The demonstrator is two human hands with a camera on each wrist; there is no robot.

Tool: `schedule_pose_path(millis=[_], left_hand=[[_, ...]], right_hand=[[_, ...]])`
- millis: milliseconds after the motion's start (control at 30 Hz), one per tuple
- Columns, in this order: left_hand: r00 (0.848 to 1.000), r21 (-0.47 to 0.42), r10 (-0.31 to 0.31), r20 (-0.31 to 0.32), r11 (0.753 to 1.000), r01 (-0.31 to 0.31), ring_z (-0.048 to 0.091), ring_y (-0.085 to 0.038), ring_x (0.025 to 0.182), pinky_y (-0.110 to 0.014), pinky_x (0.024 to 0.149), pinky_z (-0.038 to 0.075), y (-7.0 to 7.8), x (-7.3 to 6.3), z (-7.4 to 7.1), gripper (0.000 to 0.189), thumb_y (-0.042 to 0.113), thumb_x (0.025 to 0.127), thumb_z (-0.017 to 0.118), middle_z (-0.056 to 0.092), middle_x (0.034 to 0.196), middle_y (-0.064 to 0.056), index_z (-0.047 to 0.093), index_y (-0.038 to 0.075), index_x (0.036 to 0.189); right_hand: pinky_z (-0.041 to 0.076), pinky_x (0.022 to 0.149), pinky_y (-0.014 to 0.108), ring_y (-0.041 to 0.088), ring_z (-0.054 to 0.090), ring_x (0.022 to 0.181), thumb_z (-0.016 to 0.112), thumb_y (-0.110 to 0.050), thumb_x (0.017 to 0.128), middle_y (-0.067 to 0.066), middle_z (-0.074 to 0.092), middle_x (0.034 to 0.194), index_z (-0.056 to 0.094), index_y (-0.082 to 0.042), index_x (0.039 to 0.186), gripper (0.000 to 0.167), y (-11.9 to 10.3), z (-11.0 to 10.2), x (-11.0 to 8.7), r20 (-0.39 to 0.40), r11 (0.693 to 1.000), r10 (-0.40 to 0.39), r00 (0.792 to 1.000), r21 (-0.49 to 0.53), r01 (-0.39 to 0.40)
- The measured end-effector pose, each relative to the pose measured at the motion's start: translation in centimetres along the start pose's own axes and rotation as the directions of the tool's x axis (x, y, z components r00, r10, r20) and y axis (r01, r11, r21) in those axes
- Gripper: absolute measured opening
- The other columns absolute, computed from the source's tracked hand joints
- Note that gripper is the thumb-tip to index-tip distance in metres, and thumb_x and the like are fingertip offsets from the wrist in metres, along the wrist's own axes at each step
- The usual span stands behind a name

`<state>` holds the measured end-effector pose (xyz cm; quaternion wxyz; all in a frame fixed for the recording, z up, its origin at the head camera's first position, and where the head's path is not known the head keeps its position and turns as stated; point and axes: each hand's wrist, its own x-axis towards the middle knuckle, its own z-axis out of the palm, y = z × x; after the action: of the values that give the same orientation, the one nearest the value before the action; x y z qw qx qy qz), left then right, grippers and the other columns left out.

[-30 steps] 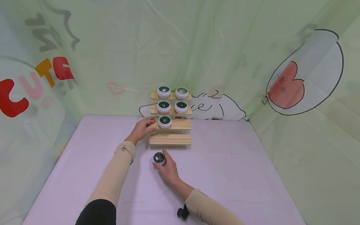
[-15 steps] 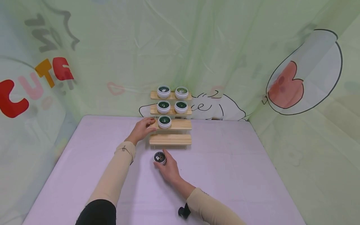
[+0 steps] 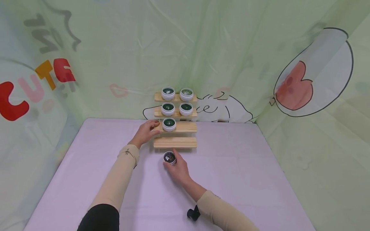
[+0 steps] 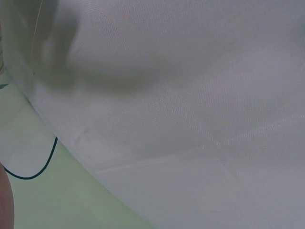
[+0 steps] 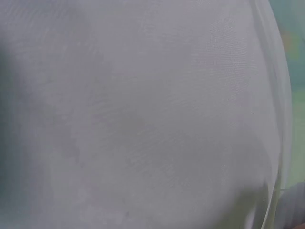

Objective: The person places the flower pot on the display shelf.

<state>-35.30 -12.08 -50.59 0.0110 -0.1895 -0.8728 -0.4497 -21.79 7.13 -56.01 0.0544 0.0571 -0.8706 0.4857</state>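
Observation:
A tiered wooden display stand [image 3: 175, 142] with several plank shelves stands on the table's far side in the head view. My left hand [image 3: 143, 133] grips the left end of its third plank from the top, thumb in front and fingers behind. Below the lowest plank, my right hand [image 3: 180, 169] holds a small round white jar [image 3: 169, 157] with a dark top, thumb on the near side and a finger on the far side. A similar jar with a green top [image 3: 169, 124] sits on the third plank, near my left fingertips. Both wrist views show mostly cloth.
Two jars [image 3: 168, 93] stand on the top plank and two more jars [image 3: 186, 109] on the second. The lowest plank carries no jar. Pale cloth [image 3: 237, 179] covers the table, and a printed curtain [image 3: 121, 57] hangs behind it. A black object [image 3: 193, 213] sits beside my right wrist.
My right hand has moved a little to the right and toward the stand, carrying the jar. The left hand stays on the plank, and the jars on the stand have not moved.

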Motion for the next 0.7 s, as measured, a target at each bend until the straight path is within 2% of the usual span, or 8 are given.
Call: schedule_pose_path(millis=[333, 700], left_hand=[[1.000, -0.004, -0.005, 0.003, 1.000, 0.005, 0.048, -0.035, 0.130, -0.038, 0.109, 0.046, -0.1, 0.1, 0.0, 0.050, 0.011, 0.086, 0.075, 0.050, 0.140, -0.023, 0.058, -0.011, 0.128], [1.000, 0.006, -0.019, 0.015, 1.000, 0.019, 0.046, -0.035, 0.131, -0.037, 0.110, 0.044, -0.1, 0.0, 0.1, 0.051, 0.012, 0.088, 0.074, 0.048, 0.141, -0.023, 0.056, -0.011, 0.130]], right_hand=[[0.037, 0.114, 0.047, 0.035, 0.044, 0.134, 0.077, -0.018, 0.083, 0.020, 0.047, 0.145, 0.043, 0.004, 0.144, 0.073, 0.3, -1.3, -0.1, 0.002, 0.998, 0.054, 0.999, 0.010, -0.054], [0.037, 0.114, 0.047, 0.035, 0.043, 0.135, 0.077, -0.017, 0.083, 0.020, 0.047, 0.145, 0.044, 0.002, 0.144, 0.072, 0.1, -2.0, 0.0, -0.010, 0.997, 0.069, 0.998, 0.021, -0.068]])
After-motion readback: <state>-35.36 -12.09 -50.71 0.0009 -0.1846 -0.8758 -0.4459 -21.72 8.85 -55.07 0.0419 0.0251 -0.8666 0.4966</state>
